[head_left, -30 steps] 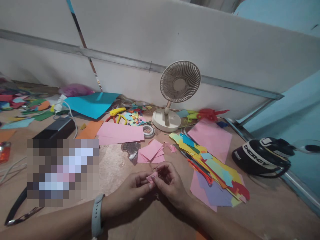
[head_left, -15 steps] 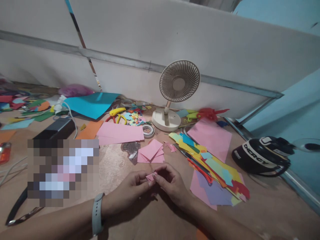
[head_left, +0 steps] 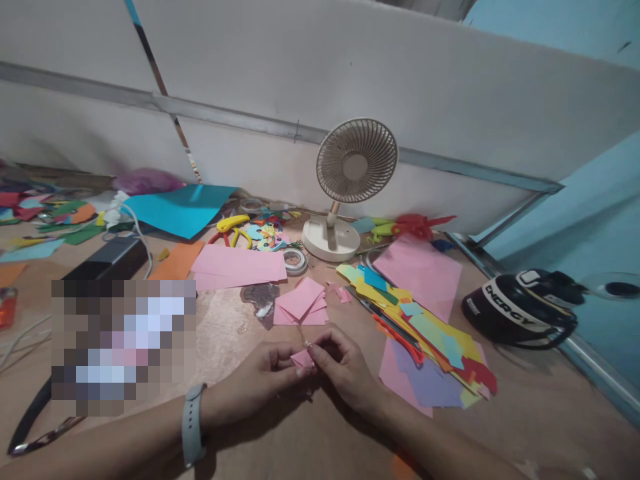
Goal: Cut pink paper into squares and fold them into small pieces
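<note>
Between my two hands is a small folded piece of pink paper (head_left: 301,359). My left hand (head_left: 270,370), with a pale watch strap at the wrist, pinches it from the left. My right hand (head_left: 343,363) has thumb and forefinger closed at the paper's right side, where a tiny pale bit shows that I cannot make out. Just beyond my fingers lies a stack of pink paper squares (head_left: 301,303), the top one turned at an angle. Pink scraps (head_left: 341,292) lie to the right of that stack.
A white desk fan (head_left: 357,167) stands at the back. Orange-handled scissors (head_left: 413,348) lie on coloured paper sheets (head_left: 440,393) at right, near a black jug (head_left: 520,310). Tape (head_left: 295,262), pink strips (head_left: 240,265), a blue sheet (head_left: 180,208) and a black box (head_left: 107,260) are farther left.
The small pink paper has turned slightly in my fingers, showing more of its flat face. Both hands stay in nearly the same place; the view has shifted a little.
</note>
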### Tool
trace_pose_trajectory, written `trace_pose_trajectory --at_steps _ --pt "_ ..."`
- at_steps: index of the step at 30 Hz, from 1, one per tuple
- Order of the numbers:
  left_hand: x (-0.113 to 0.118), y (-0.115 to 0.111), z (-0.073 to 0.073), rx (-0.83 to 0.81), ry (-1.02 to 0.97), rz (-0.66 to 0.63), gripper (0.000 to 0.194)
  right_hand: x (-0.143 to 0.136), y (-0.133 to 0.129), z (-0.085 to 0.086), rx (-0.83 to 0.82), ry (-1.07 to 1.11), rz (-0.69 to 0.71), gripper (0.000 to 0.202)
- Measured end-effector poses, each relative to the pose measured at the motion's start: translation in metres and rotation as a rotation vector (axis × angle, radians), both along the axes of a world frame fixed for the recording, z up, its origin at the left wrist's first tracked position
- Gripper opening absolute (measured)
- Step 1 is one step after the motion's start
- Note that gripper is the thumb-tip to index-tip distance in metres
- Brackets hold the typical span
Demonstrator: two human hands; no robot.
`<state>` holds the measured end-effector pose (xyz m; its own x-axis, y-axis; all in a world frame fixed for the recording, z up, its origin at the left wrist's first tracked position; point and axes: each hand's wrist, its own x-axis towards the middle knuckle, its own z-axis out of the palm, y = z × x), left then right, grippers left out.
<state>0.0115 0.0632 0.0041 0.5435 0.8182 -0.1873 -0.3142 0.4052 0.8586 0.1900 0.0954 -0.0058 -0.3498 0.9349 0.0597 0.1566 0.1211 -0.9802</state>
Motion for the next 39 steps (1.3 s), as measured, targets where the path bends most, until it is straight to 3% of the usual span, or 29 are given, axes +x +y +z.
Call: trace_pose_trajectory --at_steps 5,11,15,19,21,26,31,35,39 --pt "0.0 0.001 -0.001 -0.002 0.011 -0.01 0.039 0.003 -0.002 0.005 0.22 -0.091 -0.024 0.019" --pt "-0.003 0.001 0.0 0.0 0.036 -0.058 0.04 0.005 -0.001 0.01 0.172 -0.119 -0.004 0.02" --pt "-0.005 -0.001 0.002 -0.021 0.036 -0.11 0.04 0.007 0.001 0.015 0.101 -0.177 0.142 0.027" --pt "-0.007 0.001 0.007 -0.036 0.065 -0.242 0.038 0.009 0.002 0.018 0.38 -0.299 0.328 0.036" --pt "-0.01 0.004 0.009 -0.037 0.092 -0.304 0.035 0.009 0.001 0.021 0.409 -0.313 0.43 0.038" --pt "-0.02 0.008 0.007 -0.063 0.121 -0.297 0.031 0.01 -0.002 0.03 0.016 -0.201 0.541 0.046" --pt "-0.021 0.009 0.004 -0.048 0.084 -0.142 0.027 0.007 -0.004 0.023 -0.375 0.02 0.415 0.047" --pt "-0.008 0.003 0.007 -0.001 0.03 -0.025 0.034 0.002 -0.005 0.019 -0.408 0.145 0.325 0.049" --pt "0.0 0.001 0.009 0.11 0.127 -0.008 0.046 -0.003 -0.007 0.022 -0.376 0.172 0.334 0.053"
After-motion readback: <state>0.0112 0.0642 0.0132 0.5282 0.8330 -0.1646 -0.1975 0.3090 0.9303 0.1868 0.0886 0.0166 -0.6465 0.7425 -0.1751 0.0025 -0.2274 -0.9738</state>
